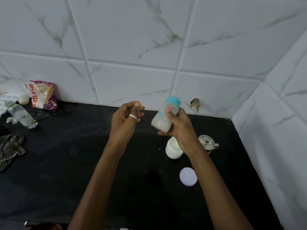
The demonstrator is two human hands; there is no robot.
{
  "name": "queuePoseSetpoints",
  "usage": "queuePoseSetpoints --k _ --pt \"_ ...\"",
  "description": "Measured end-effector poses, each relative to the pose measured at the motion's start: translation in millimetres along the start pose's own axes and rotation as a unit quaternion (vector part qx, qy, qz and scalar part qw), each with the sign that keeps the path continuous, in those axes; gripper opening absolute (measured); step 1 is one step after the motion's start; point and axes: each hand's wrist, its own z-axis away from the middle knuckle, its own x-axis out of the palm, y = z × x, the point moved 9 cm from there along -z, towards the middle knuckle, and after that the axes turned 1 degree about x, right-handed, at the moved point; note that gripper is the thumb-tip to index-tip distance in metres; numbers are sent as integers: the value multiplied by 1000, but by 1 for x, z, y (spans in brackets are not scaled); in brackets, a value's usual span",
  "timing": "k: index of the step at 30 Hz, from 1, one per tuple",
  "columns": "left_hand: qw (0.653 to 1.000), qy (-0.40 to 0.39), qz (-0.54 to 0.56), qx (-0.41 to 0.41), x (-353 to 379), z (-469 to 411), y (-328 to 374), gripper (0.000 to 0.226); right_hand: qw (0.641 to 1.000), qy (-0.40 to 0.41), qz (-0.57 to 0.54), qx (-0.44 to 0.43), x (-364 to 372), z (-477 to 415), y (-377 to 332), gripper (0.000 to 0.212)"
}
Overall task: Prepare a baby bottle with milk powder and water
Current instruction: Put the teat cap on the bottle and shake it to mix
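My right hand (178,125) grips a baby bottle (163,120) with a turquoise collar, held above the black counter (83,163) and tilted to the right. The bottle is blurred and holds whitish liquid. My left hand (126,117) hovers just left of it, fingers loosely curled, a ring on one finger, holding nothing. Under my right wrist an open white jar of milk powder (172,150) stands on the counter. Its round white lid (188,176) lies flat nearer to me. A small steel kettle (207,143) sits right of the jar.
At the far left lie a clear plastic water bottle (21,115) on its side, a purple snack bag (44,95) against the wall and a checked cloth (10,148). Tiled walls close the back and the right side.
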Motion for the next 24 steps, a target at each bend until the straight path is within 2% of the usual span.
queuePoseSetpoints --k 2,4,6,7,9,11,14,15,18,19,22,24 --pt "1000 3 -1 2 -2 0 -1 18 999 25 -36 -11 0 -2 2 37" --pt "1000 4 -6 1 -3 0 -1 19 999 -25 26 -3 10 0 8 34" --pt "1000 0 -11 -2 -3 0 -2 19 997 -65 50 11 13 3 15 41" --pt "1000 2 -8 -3 -4 1 -2 18 998 -53 25 9 9 2 13 44" --pt "1000 10 -5 -2 -6 1 -2 17 997 21 -68 -3 -4 -2 11 45" --pt "1000 11 -8 -2 -7 2 -3 18 997 42 -62 -5 -7 -1 14 45" --pt "1000 4 -10 -5 -5 1 -3 18 997 -50 49 18 7 4 25 62" --pt "1000 3 -9 -4 -5 1 -4 18 998 -54 35 16 7 5 24 62" --pt "1000 12 -10 -4 -6 0 -6 19 997 7 -82 1 -4 2 19 59" --pt "1000 11 -10 -5 -6 0 -7 21 997 4 -75 5 -2 2 19 59" --pt "1000 3 -12 -8 -4 0 -7 24 996 -77 31 37 8 6 28 61" --pt "1000 2 -11 -7 -4 0 -7 22 997 -69 -9 33 5 7 23 58"
